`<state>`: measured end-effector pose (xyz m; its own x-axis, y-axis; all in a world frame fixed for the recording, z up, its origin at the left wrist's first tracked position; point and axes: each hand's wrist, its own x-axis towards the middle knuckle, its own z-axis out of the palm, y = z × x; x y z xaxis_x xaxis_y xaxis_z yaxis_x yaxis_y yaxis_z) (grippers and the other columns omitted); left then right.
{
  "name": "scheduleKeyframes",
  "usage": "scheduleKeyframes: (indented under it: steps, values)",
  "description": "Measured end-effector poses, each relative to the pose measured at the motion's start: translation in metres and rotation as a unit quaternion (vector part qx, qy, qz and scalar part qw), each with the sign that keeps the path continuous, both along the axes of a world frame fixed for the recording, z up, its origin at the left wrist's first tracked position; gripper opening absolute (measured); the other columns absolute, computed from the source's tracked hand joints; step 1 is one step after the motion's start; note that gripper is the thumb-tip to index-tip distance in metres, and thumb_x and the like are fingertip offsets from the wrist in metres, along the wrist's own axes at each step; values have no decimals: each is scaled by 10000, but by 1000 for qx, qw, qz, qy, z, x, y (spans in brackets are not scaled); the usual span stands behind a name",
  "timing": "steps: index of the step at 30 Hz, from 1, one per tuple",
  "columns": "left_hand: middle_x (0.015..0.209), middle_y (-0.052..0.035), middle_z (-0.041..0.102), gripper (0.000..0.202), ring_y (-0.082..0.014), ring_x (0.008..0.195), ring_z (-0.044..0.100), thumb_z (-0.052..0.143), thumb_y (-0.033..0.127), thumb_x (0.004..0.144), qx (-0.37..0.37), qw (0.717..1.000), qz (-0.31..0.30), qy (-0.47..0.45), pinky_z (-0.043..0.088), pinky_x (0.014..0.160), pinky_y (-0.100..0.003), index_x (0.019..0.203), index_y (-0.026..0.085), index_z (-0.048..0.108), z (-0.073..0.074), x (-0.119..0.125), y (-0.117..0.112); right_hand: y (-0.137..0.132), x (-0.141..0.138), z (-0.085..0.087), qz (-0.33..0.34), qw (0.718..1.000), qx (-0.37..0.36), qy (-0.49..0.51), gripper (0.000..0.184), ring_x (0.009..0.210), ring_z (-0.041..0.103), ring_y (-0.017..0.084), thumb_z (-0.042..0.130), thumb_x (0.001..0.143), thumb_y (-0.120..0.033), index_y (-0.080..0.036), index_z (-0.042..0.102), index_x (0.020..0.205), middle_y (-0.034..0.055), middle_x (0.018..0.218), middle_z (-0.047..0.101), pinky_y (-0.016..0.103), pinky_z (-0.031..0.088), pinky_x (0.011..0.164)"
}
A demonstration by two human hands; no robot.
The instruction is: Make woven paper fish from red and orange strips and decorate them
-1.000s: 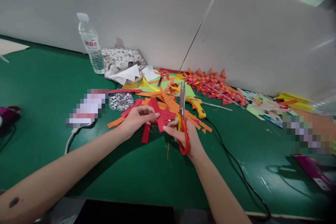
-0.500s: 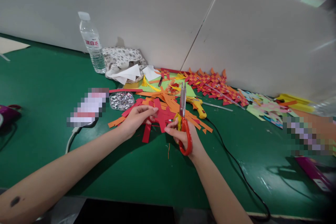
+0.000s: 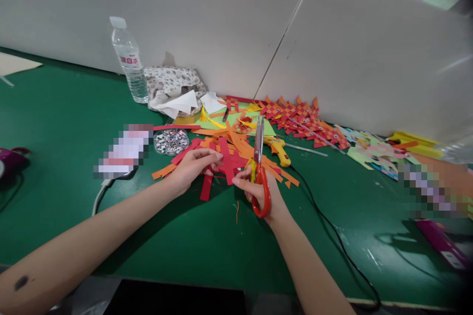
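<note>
My left hand [image 3: 194, 167] is closed, its thumb and fingers pinching the edge of a red paper strip [image 3: 226, 160]. Scissors [image 3: 260, 172] with red and yellow handles rest in my right hand [image 3: 264, 194], blades pointing up and away, nearly closed. The right thumb and a finger also meet the lower end of the same red strip. Under and behind both hands lies a loose pile of orange strips [image 3: 242, 140] and red ones. Another red strip [image 3: 206, 188] sticks out toward me below my left fingers.
Behind the pile are a yellow glue gun [image 3: 278, 150], woven red-orange paper fish [image 3: 299, 120] and a tissue pouch [image 3: 173, 86]. To the left stand a water bottle [image 3: 129, 61], a tray of googly eyes [image 3: 171, 141] and a blurred phone [image 3: 125, 150]. The gun's black cable [image 3: 332, 224] runs right.
The scissors have tilted slightly to the right in my right hand. Both hands and the red strip stay almost in place.
</note>
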<state>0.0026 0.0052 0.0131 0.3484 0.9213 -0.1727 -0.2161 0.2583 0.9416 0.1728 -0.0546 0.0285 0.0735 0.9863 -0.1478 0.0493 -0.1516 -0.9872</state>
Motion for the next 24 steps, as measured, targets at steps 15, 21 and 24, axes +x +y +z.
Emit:
scheduleKeyframes:
  steps: [15,21,24]
  values:
    - [517,45,473,120,-81,484,428,604,231,686,125,990,48,55,352,480,-209,614,163,538,10,-20,18,2,3,0,-112,993,8,24,382,359,342,31,782,559,-335,-203,443,674,-94,545,481,190,217,343]
    - [720,15,561,68,-134,648,518,568,209,716,310,910,75,264,410,597,-259,760,190,519,0,-18,15,3,5,-3,-108,994,20,25,366,356,330,29,774,594,-346,-200,448,674,-100,499,454,184,226,353]
    - [896,-39,606,127,-193,855,557,534,209,771,446,817,61,359,447,734,-316,897,192,537,-1,-17,8,2,4,-2,-114,993,20,33,362,351,325,32,772,594,-345,-205,452,690,-106,486,438,183,228,351]
